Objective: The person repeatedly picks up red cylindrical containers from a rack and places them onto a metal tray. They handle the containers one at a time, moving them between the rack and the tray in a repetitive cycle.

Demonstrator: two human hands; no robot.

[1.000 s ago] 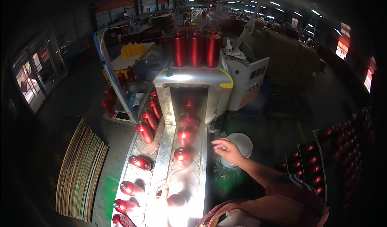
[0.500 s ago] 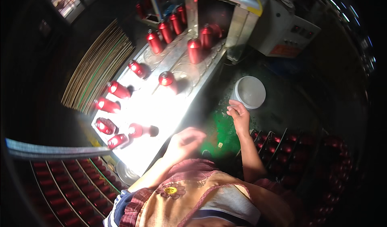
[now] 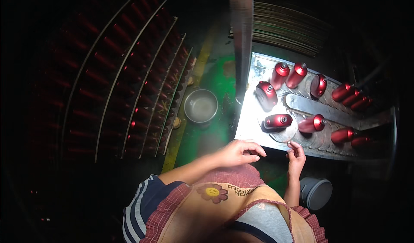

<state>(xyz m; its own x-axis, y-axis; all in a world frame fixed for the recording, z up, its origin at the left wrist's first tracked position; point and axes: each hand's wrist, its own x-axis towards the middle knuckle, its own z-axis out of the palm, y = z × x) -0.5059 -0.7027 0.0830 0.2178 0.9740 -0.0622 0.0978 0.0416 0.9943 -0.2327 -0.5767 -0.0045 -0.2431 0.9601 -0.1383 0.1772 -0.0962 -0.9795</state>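
Observation:
Several red metal canisters lie on a brightly lit metal table. The nearest red canister lies on its side on a round disc, with another lying canister to its right. My left hand hovers just in front of the table's near edge, fingers curled together with nothing visible in them. My right hand touches the table edge below the disc, fingers bent; whether it holds anything is unclear. An apron covers my body at the bottom of the view.
A round metal bowl sits on the green floor left of the table. Dark racks of red canisters fill the left side. A grey round tub stands at lower right. Stacked flat sheets lie beyond the table, and a metal bar rises at its corner.
The view has swung round, so the table now lies at the right and the racks at the left. Both hands have come together at the table's near edge.

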